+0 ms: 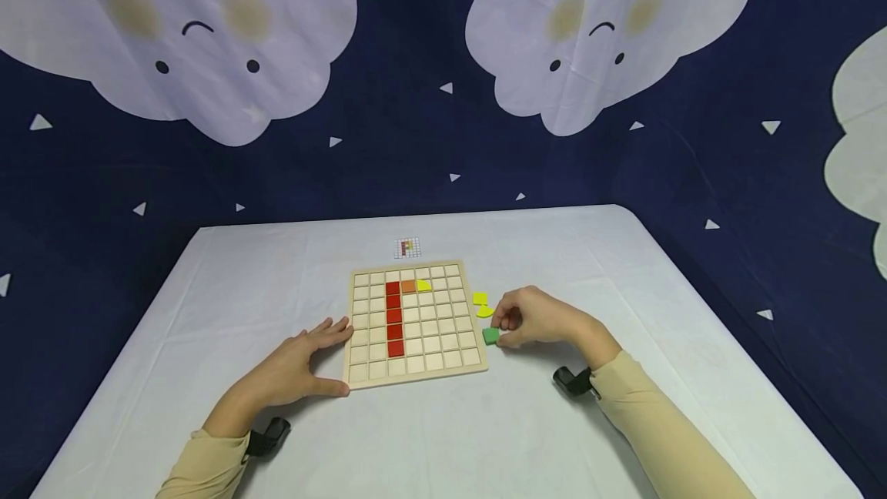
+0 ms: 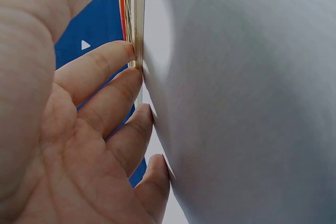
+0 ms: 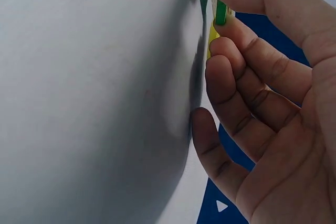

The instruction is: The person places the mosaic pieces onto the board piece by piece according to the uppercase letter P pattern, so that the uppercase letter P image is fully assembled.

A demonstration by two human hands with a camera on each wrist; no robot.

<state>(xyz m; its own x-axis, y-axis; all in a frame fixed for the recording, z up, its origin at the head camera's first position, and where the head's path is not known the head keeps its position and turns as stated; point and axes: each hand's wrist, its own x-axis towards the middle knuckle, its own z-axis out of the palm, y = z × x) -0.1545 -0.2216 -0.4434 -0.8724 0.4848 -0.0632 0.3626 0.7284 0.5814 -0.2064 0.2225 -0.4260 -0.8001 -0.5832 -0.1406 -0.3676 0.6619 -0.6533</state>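
A square wooden grid board [image 1: 443, 333] lies on the table, with a column of several red tiles [image 1: 394, 315], an orange tile [image 1: 409, 286] and a yellow tile [image 1: 423, 285] in its cells. My left hand [image 1: 294, 368] rests at the board's left side, thumb and index finger spread and touching the frame. Beyond the right edge, my right hand [image 1: 540, 318] pinches a green tile [image 1: 490, 336] between thumb and index finger. The right wrist view shows that green tile [image 3: 221, 11] edge-on between the two fingertips, tilted up from the cloth.
Two yellow pieces, one square [image 1: 480, 298] and one rounded [image 1: 485, 312], lie right of the board near my right hand. Behind the board is a small printed pattern card [image 1: 407, 248]. A white cloth [image 1: 554, 437] covers the table; a dark blue cloud-patterned curtain [image 1: 409, 137] hangs behind.
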